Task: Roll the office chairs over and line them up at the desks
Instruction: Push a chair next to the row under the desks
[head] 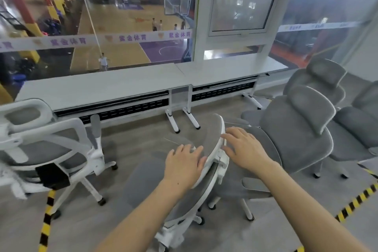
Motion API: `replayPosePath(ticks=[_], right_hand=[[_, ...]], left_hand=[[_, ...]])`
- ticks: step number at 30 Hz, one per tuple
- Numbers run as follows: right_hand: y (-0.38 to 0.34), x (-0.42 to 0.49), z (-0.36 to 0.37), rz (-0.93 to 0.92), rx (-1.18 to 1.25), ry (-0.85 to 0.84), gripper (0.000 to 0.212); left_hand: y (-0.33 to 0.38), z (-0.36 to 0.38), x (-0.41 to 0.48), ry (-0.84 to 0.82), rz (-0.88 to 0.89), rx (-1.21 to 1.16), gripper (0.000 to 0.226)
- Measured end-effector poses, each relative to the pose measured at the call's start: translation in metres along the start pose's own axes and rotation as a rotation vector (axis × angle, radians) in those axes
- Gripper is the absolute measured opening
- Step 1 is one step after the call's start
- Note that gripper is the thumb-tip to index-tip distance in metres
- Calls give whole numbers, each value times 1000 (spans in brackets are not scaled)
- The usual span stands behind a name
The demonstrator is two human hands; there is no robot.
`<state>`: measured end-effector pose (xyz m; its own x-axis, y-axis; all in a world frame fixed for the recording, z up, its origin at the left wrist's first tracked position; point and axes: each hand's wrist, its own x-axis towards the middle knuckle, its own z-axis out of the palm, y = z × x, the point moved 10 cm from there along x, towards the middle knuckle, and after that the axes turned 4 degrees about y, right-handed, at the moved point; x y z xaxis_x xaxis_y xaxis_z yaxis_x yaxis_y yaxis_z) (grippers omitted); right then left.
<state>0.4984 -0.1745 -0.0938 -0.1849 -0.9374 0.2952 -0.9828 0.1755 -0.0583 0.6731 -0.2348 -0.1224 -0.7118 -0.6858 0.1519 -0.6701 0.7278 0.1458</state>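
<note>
While left hand (pixel 184 165) and right hand (pixel 245 149) rest flat, ungripped, on the headrest (pixel 206 133) of the centre mesh office chair (pixel 184 200): hook fingers over the rim, then push straight to desks (pixel 106 86) at 12 o'clock, avoiding grey chairs (pixel 296 129) at 3.
</note>
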Motion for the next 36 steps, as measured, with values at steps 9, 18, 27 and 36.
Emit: replayPosePath(ticks=[9,18,27,36], right_hand=[[13,80,50,-576,-14,-287,73],[15,73,68,-729,296,-67,58],[-39,49,63,-669,312,111,62],[-118,13,62,-479,303,263,52]], left_hand=[[11,39,6,17,-254,68,44],[22,20,-18,-33,-592,262,41],[-20,4,-66,-44,-752,205,56],[-99,-4,-117,26,-785,136,73]])
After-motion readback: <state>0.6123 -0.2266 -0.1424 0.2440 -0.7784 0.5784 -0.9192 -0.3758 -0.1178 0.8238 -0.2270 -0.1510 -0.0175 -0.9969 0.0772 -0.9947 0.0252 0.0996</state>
